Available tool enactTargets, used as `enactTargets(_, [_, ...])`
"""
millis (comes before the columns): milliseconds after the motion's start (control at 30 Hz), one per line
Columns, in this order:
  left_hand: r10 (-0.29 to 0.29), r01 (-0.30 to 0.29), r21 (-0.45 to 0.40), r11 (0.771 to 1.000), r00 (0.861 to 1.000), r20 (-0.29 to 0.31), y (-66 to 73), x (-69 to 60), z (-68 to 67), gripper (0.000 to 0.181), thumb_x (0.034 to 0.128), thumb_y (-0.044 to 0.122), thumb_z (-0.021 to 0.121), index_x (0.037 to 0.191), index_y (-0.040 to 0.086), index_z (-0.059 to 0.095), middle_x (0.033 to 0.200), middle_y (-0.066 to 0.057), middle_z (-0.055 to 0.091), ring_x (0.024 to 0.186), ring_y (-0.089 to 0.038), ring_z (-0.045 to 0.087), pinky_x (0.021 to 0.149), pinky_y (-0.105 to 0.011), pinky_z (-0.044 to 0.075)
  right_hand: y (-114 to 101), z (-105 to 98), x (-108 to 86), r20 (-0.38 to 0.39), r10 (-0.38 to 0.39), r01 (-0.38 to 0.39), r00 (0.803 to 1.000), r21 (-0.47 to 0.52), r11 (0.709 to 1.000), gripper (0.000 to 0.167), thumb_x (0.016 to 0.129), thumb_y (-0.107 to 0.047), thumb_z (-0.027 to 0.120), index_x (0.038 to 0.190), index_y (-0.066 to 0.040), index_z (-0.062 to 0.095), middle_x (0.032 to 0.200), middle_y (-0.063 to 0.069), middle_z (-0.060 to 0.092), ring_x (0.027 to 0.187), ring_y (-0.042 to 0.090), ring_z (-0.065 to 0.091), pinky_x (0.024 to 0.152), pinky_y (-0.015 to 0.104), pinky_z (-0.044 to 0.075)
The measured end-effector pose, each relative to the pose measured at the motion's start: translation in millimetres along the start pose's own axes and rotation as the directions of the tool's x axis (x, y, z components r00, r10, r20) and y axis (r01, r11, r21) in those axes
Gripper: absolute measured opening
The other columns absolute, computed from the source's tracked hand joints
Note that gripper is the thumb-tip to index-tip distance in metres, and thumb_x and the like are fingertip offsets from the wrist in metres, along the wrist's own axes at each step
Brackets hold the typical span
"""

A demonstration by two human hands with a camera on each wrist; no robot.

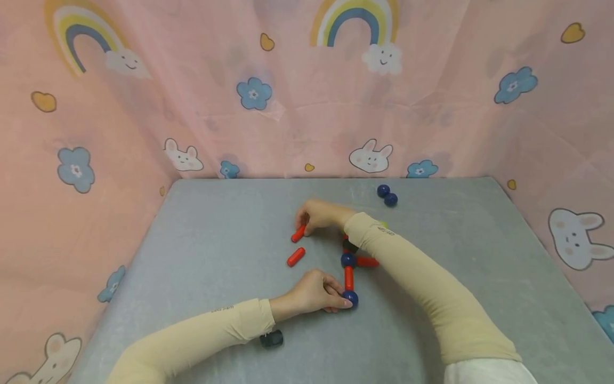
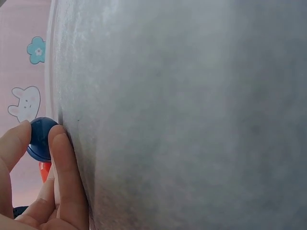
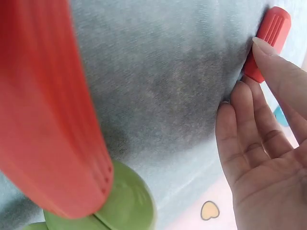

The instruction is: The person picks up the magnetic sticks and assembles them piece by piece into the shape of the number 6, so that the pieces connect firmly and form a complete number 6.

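Note:
My left hand pinches a dark blue ball between thumb and fingers; the left wrist view shows this ball close up. A red rod joins it to a second blue ball, from which another red rod points right. Beyond lies a black piece, partly covered by my right forearm. Farther back, my right hand pinches a loose ribbed red rod at the table surface. A green ball with a red rod looms in the right wrist view.
Another loose red rod lies between the hands, on the left. Two blue balls sit together near the back edge of the grey table. Beside the left sleeve is a black object. A pink patterned curtain encloses the table.

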State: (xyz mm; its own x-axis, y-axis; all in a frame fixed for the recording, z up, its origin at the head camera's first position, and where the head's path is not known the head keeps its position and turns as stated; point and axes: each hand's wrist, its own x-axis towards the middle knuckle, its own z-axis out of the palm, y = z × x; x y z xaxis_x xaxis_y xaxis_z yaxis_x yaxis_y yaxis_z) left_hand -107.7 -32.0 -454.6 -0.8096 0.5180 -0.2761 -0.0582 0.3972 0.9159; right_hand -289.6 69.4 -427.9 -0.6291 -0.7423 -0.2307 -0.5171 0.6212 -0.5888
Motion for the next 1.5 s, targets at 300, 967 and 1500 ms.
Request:
enactTargets(300, [0.004, -0.004, 0.015, 1.000, 1.000, 0.001, -2.7, -0.5, 1.0, 0.021, 0.0787, 0.016, 0.084, 0.091, 0.001, 0.076, 0.071, -0.015, 0.075, 0.054, -0.006, 0.065, 0.052, -0.022, 0.053, -1.8, 2.1, 1.0, -0.004, 0.012, -0.013, 1.000, -0.027, 1.000, 0.017, 0.076, -0.004, 0.083, 0.089, -0.012, 0.075, 0.086, 0.002, 0.073, 0.077, 0.009, 0.060, 0.071, 0.019, 0.048])
enactTargets(967, [0.000, 0.000, 0.023, 1.000, 1.000, 0.000, -4.9, 0.7, 1.2, 0.021, 0.0788, 0.017, 0.084, 0.091, 0.003, 0.075, 0.071, -0.011, 0.075, 0.055, -0.006, 0.064, 0.052, -0.020, 0.051, -5.8, -11.2, -35.0, -0.171, -0.033, 0.050, 0.985, 0.094, 0.994, 0.012, 0.081, -0.010, 0.080, 0.092, -0.008, 0.076, 0.088, 0.003, 0.074, 0.079, 0.011, 0.063, 0.076, 0.023, 0.053])
enactTargets(1500, [-0.024, 0.024, 0.026, 0.999, 1.000, -0.005, -2.7, 0.7, 2.0, 0.021, 0.0794, 0.016, 0.083, 0.093, 0.003, 0.076, 0.074, -0.010, 0.076, 0.056, -0.006, 0.064, 0.053, -0.021, 0.051, 4.8, 0.0, -129.8, -0.320, 0.079, 0.026, 0.944, 0.312, 0.950, 0.012, 0.081, -0.006, 0.080, 0.091, -0.005, 0.074, 0.090, 0.011, 0.071, 0.075, 0.012, 0.068, 0.069, 0.021, 0.056])
